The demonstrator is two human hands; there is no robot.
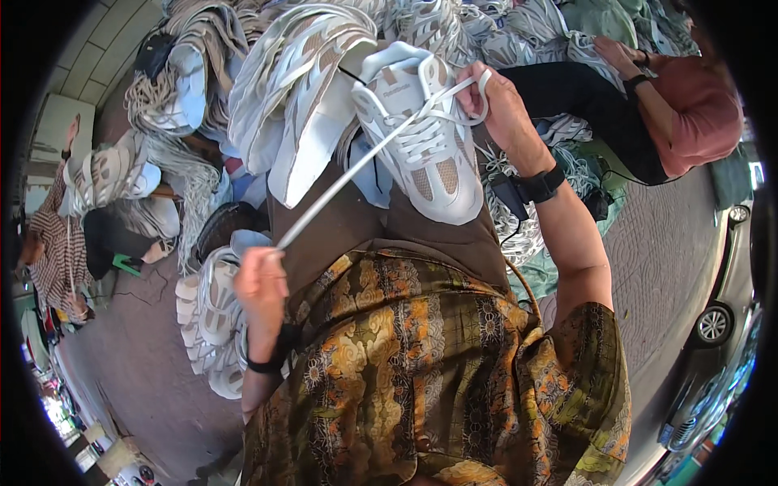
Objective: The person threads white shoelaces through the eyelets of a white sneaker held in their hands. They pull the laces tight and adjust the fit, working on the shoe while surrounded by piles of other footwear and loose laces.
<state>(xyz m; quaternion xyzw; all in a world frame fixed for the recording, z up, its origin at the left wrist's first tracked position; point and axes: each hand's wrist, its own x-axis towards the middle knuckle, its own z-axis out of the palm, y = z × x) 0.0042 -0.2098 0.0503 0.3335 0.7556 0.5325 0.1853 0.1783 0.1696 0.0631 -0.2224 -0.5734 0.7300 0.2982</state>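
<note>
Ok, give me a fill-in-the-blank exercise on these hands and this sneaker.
The left hand holds a taut white ____.
The sneaker points its ____ toward the patterned shirt.
The wrist strap near the right hand is coloured ____.
The person's trousers are ____.

Missing words: lace; toe; black; brown.

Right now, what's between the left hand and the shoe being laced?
A taut white lace, with brown trousers beneath it; the head view shows it.
</note>
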